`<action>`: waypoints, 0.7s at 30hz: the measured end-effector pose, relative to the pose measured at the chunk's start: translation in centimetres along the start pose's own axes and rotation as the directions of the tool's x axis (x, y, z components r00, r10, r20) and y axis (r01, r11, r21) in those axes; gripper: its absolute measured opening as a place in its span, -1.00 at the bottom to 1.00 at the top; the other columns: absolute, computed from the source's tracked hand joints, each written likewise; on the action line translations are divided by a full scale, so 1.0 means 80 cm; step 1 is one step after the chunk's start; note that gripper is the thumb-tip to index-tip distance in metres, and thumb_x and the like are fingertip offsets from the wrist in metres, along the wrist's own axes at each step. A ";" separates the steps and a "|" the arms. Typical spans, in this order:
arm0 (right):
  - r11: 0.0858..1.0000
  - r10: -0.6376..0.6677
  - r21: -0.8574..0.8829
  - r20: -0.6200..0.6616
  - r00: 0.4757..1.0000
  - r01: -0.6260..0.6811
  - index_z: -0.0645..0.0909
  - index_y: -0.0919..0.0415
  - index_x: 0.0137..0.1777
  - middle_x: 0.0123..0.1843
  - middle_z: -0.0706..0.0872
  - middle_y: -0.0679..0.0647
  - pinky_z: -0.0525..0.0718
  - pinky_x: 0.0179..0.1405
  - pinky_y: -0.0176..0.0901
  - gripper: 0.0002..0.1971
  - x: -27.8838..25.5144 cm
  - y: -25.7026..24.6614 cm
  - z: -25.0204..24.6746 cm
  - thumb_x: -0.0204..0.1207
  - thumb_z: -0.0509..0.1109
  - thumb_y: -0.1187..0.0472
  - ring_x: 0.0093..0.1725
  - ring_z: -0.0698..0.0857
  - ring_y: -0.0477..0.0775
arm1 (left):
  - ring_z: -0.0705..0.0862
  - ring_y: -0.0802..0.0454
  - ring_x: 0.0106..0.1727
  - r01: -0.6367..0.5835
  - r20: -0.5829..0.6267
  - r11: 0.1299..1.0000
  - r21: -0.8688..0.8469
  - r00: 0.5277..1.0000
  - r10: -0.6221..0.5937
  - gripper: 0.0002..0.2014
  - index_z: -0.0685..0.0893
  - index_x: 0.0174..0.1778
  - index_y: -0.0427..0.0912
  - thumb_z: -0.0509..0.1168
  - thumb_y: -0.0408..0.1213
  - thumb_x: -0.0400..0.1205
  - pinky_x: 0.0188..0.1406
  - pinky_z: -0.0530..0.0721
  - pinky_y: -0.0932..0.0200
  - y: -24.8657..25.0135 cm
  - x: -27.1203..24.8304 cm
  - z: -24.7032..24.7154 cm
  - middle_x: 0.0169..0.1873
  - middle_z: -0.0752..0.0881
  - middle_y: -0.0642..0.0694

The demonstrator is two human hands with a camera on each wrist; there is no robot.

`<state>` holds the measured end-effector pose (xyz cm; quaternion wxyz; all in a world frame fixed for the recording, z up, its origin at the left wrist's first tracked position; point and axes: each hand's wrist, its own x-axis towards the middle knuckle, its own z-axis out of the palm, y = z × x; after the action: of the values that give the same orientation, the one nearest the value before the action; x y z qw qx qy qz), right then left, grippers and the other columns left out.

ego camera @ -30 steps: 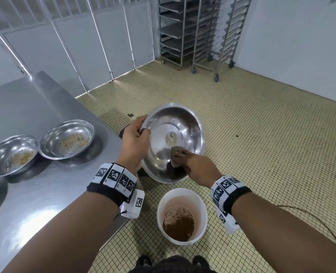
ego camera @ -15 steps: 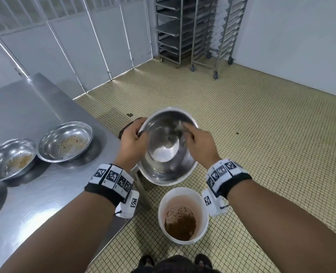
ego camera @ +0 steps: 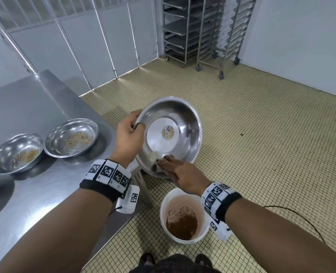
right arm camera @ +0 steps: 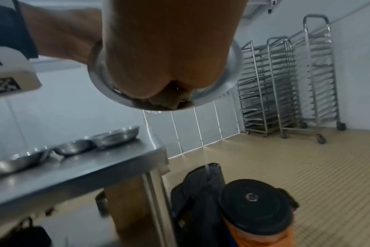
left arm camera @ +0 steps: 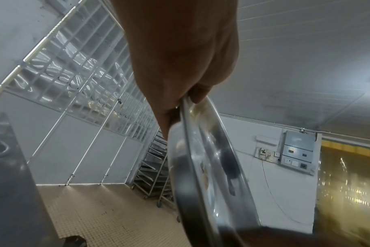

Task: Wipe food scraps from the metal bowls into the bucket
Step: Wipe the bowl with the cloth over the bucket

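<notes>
Left fingers [ego camera: 138,126] are hooked over the rim of the tilted metal bowl [ego camera: 184,123], thumb inside, the rest wrapped behind. That's the left hand [ego camera: 126,138] clamping the bowl's left edge, and the left wrist view shows the same pinch on the rim [left arm camera: 186,107]. Down at the bowl's low side, the right fingers [ego camera: 168,161] press a small wad of cloth [ego camera: 159,168] against the inner wall; the right hand [ego camera: 180,175] lies flat over it, fingers fairly straight. From the right wrist view the cloth [right arm camera: 166,102] peeks out under the palm, right at the bowl's lip [right arm camera: 116,98].

The bowl is held in the air, its open face turned toward the person, its lower edge above the white bucket [ego camera: 182,240] that stands on the tiled floor [ego camera: 261,154]. Brown scraps [ego camera: 181,225] sit in the bucket's bottom.

Out to the left, on the steel tabletop [ego camera: 35,194], two more metal bowls, one nearer the edge [ego camera: 71,137] and one beside it [ego camera: 16,152], touching or nearly so, both flecked with crumbs. At the far wall, wheeled tray racks [ego camera: 206,30].
</notes>
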<state>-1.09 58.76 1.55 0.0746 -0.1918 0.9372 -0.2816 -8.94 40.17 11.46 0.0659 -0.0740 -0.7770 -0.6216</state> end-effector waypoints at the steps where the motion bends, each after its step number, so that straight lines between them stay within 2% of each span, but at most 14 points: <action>1: 0.998 0.018 -0.060 0.015 1.000 -0.017 0.32 -0.25 0.71 0.77 0.33 -0.05 0.51 0.58 0.19 -0.54 -0.003 0.009 0.000 0.84 0.14 -0.02 0.71 0.36 0.05 | 0.81 0.06 -0.03 -0.003 0.001 1.000 0.013 1.000 0.003 -0.62 0.78 0.23 -0.05 0.20 -0.54 0.69 -0.11 0.76 0.17 0.000 0.000 -0.002 -0.11 0.84 0.16; 4: 0.969 0.043 -0.247 0.063 0.997 -0.026 0.36 -0.35 0.63 0.71 0.43 -0.12 0.62 0.47 0.17 -0.56 -0.009 0.033 -0.010 0.80 0.22 0.01 0.65 0.47 0.02 | 0.77 0.12 0.03 -0.004 0.000 0.998 0.060 1.000 0.004 -0.58 0.75 0.21 0.10 0.21 -0.52 0.68 0.01 0.73 0.14 -0.003 -0.002 -0.003 -0.06 0.81 0.19; 6: 0.955 0.097 -0.287 0.054 0.994 -0.078 0.50 -0.36 0.47 0.50 0.64 -0.15 0.72 0.24 0.03 -0.67 -0.006 0.043 -0.024 0.78 0.24 0.02 0.37 0.69 0.04 | 0.77 0.08 0.09 -0.011 -0.006 0.996 0.093 1.000 0.012 -0.59 0.76 0.26 0.05 0.22 -0.50 0.67 0.12 0.75 -0.01 -0.006 -0.003 -0.001 0.02 0.81 0.11; 8: 0.953 0.169 -0.248 -0.040 0.985 -0.174 0.57 -0.31 0.22 0.16 0.79 -0.12 0.77 0.02 -0.07 -0.82 0.003 0.041 -0.049 0.78 0.23 0.03 0.02 0.78 0.04 | 0.77 0.08 0.08 -0.030 0.000 0.991 0.128 1.000 0.030 -0.59 0.77 0.31 -0.02 0.22 -0.50 0.67 0.17 0.76 -0.10 -0.009 -0.004 -0.001 0.03 0.82 0.05; 9: 0.950 0.192 -0.229 -0.117 0.974 -0.214 0.56 -0.29 0.19 0.05 0.81 -0.10 0.79 -0.06 -0.07 -0.84 0.010 0.039 -0.065 0.77 0.23 0.05 -0.10 0.79 0.02 | 0.77 0.09 0.07 -0.029 0.002 0.991 0.134 1.000 0.029 -0.60 0.77 0.31 -0.04 0.23 -0.51 0.67 0.17 0.77 -0.10 -0.010 -0.005 0.000 0.03 0.82 0.04; 10: 0.944 0.201 -0.222 -0.200 0.959 -0.244 0.57 -0.28 0.26 0.03 0.81 -0.08 0.82 -0.09 -0.06 -0.79 0.018 0.037 -0.079 0.77 0.26 0.09 -0.15 0.79 0.00 | 0.78 0.08 0.06 -0.024 0.011 0.991 0.130 1.000 0.023 -0.60 0.77 0.30 -0.04 0.23 -0.51 0.67 0.15 0.79 -0.11 -0.011 -0.008 0.001 0.02 0.83 0.03; 11: 0.935 0.190 -0.239 -0.287 0.939 -0.262 0.55 -0.23 0.40 0.12 0.82 -0.04 0.84 -0.05 -0.03 -0.69 0.025 0.036 -0.092 0.74 0.30 0.15 -0.09 0.81 0.02 | 0.79 0.02 0.03 -0.022 0.025 0.992 0.125 1.000 0.019 -0.59 0.78 0.29 -0.03 0.22 -0.52 0.67 0.09 0.80 -0.12 -0.010 -0.011 0.003 0.00 0.84 0.00; 13: 0.902 0.103 -0.360 -0.359 0.928 -0.239 0.43 -0.01 0.65 0.49 0.67 0.00 0.78 0.23 0.01 -0.47 0.037 0.032 -0.107 0.70 0.34 0.26 0.29 0.75 0.07 | 0.79 -0.04 -0.09 -0.025 0.062 0.993 0.119 0.998 0.017 -0.57 0.78 0.24 0.02 0.20 -0.53 0.65 -0.13 0.77 -0.04 -0.007 -0.019 0.010 -0.08 0.83 -0.05; 14: 0.894 0.070 -0.391 -0.360 0.930 -0.218 0.38 0.06 0.69 0.61 0.55 -0.02 0.72 0.34 0.02 -0.44 0.040 0.028 -0.107 0.70 0.34 0.28 0.48 0.63 0.06 | 0.78 0.04 -0.16 -0.027 0.071 0.993 0.113 0.997 0.019 -0.56 0.77 0.20 0.04 0.19 -0.55 0.65 -0.25 0.74 0.05 -0.006 -0.023 0.014 -0.12 0.82 -0.04; 15: 0.901 0.043 -0.392 -0.342 0.939 -0.184 0.39 0.08 0.69 0.66 0.49 -0.02 0.68 0.40 0.05 -0.44 0.040 0.024 -0.102 0.69 0.34 0.27 0.58 0.53 0.05 | 0.76 0.18 -0.20 -0.028 0.066 0.994 0.105 0.998 0.021 -0.56 0.77 0.18 0.06 0.19 -0.56 0.65 -0.33 0.70 0.23 -0.003 -0.027 0.017 -0.13 0.81 0.00; 17: 0.916 -0.002 -0.383 -0.303 0.953 -0.119 0.49 0.04 0.62 0.67 0.47 0.02 0.66 0.44 0.12 -0.47 0.031 0.022 -0.079 0.66 0.39 0.24 0.62 0.47 0.10 | 0.73 0.36 -0.17 -0.033 0.039 0.995 0.090 0.999 0.029 -0.57 0.76 0.19 0.06 0.22 -0.55 0.65 -0.28 0.60 0.46 0.004 -0.031 0.021 -0.12 0.80 0.14; 19: 0.908 -0.022 -0.408 -0.264 0.964 -0.091 0.53 -0.04 0.60 0.67 0.49 0.05 0.64 0.46 0.17 -0.45 0.014 0.030 -0.043 0.62 0.46 0.22 0.64 0.48 0.19 | 0.73 0.36 -0.15 -0.045 0.011 0.996 0.077 0.999 0.044 -0.60 0.77 0.17 0.06 0.23 -0.52 0.65 -0.23 0.59 0.45 0.010 -0.030 0.018 -0.16 0.80 0.22; 21: 0.937 -0.009 -0.344 -0.215 0.977 -0.068 0.48 -0.10 0.63 0.70 0.46 0.03 0.45 0.65 0.22 -0.49 -0.004 0.038 -0.010 0.66 0.36 0.08 0.70 0.40 0.19 | 0.74 0.34 -0.17 -0.044 -0.010 0.999 0.030 0.999 0.044 -0.59 0.76 0.14 0.06 0.21 -0.56 0.65 -0.26 0.60 0.44 0.015 -0.027 0.011 -0.18 0.80 0.20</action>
<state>-1.97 61.67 0.54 -0.0574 -0.1566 0.9776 -0.1285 -6.59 41.23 11.98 0.0850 -0.0868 -0.7839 -0.6089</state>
